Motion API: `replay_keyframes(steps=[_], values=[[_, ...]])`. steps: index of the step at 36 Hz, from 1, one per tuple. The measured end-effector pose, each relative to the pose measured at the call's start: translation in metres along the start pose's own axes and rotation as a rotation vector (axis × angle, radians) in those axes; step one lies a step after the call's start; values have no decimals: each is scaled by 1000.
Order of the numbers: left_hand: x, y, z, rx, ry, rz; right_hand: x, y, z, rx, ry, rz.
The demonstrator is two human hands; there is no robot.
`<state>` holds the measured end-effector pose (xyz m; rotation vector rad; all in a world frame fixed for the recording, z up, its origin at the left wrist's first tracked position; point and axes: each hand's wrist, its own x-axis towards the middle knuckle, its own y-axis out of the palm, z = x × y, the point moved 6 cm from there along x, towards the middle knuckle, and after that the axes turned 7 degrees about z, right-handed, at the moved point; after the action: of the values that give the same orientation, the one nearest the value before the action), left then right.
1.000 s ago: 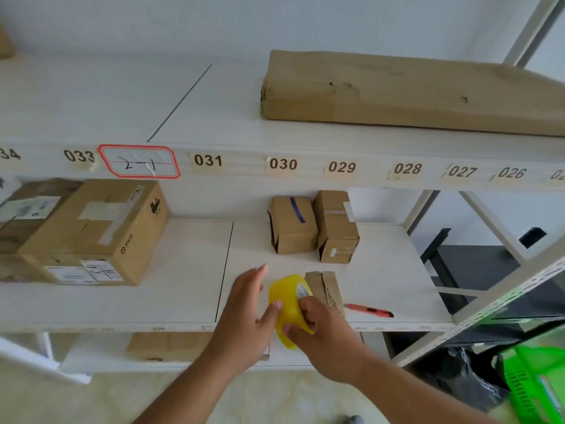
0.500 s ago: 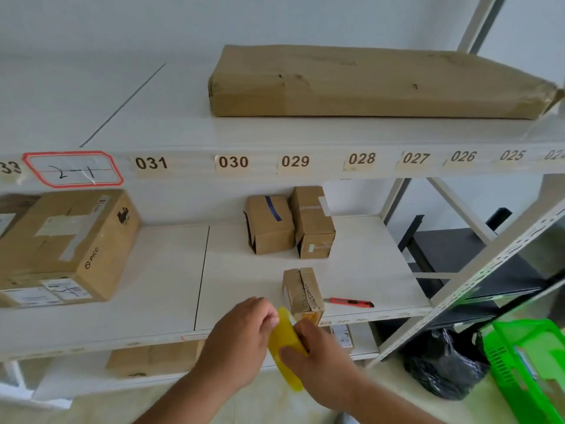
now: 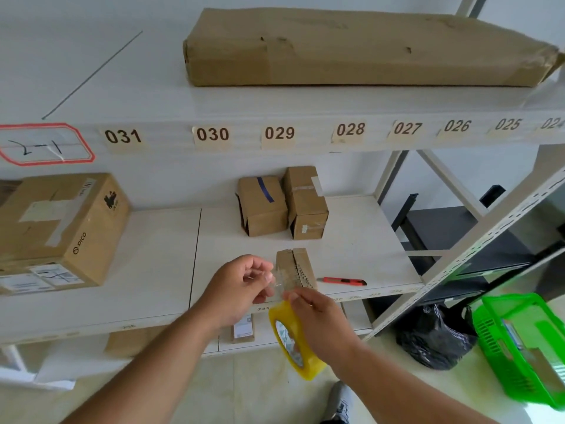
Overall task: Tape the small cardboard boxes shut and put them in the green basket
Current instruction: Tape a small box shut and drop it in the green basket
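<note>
A yellow tape roll [image 3: 295, 342] hangs in front of the shelf edge, gripped by my right hand [image 3: 321, 316]. My left hand [image 3: 241, 286] pinches the clear free end of the tape [image 3: 276, 284] and holds it stretched up from the roll. Just behind both hands a small cardboard box [image 3: 298, 266] stands on the middle shelf, partly hidden by my fingers. Two more small boxes sit further back: one with a blue stripe [image 3: 263, 205] and one with clear tape on it [image 3: 307, 201]. The green basket [image 3: 489, 335] stands on the floor at the lower right with items inside.
A red utility knife [image 3: 341, 281] lies on the shelf right of the near box. A large box [image 3: 61, 228] fills the shelf's left part. A long flat carton [image 3: 351, 47] lies on the upper shelf. A black bag [image 3: 434, 335] and a shelf post [image 3: 477, 243] stand beside the basket.
My left hand has pulled a strip of tape free and lifted it, while the roll has dropped lower in my right hand. The view has shifted to the right.
</note>
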<state>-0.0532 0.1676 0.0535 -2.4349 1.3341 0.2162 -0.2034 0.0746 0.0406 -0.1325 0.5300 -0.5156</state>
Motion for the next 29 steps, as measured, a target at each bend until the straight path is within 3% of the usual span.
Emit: replay_keyframes(steps=[4, 7, 13, 18, 24, 29], values=[[-8, 0, 14, -80, -39, -68, 2, -2, -6, -23, -2, -29], [-12, 9, 25, -131, -72, -23, 3, -4, -11, -58, 7, -30], [-9, 19, 24, 92, 36, -94, 3, -4, -18, -152, 21, -6], [-4, 31, 19, 213, 113, -72, -1, -5, -33, -63, 94, 57], [17, 40, 16, 289, 141, -55, 6, -19, -57, 54, 180, 42], [38, 51, 8, 340, 140, -96, 17, -26, -74, -11, 184, -3]])
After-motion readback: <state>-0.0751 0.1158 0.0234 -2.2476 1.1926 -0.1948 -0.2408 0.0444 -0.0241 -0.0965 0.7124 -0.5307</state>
